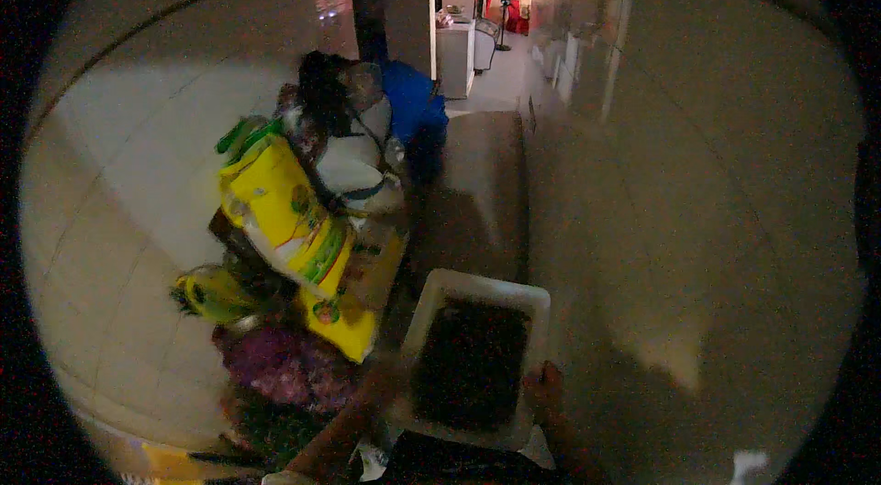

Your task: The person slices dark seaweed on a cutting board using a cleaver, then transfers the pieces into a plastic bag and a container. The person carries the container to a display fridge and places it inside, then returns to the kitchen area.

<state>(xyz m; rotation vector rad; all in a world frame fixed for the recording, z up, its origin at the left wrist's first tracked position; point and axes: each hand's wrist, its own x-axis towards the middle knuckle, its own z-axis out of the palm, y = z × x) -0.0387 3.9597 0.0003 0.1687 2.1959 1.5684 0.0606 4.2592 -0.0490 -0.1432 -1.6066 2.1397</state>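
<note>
A white rectangular plastic tub point(526, 292) is in front of my body, filled with a dark mass whose kind I cannot tell in the dim light. My left hand point(391, 375) holds the tub's left side; its fingers are dark and blurred. On the opposite side my right hand point(545, 383) grips the rim, the fingers curled at the edge. Dark cloth point(454, 461) shows just below the tub's near edge.
Along the left wall stand a yellow and green printed sack point(282, 192), white bags point(351, 165), a blue bag point(413, 99) and a purple mesh-like heap point(282, 361). A tiled wall point(674, 175) runs along the right. Ahead, a doorway opens on a lit room with a standing fan point(505, 24).
</note>
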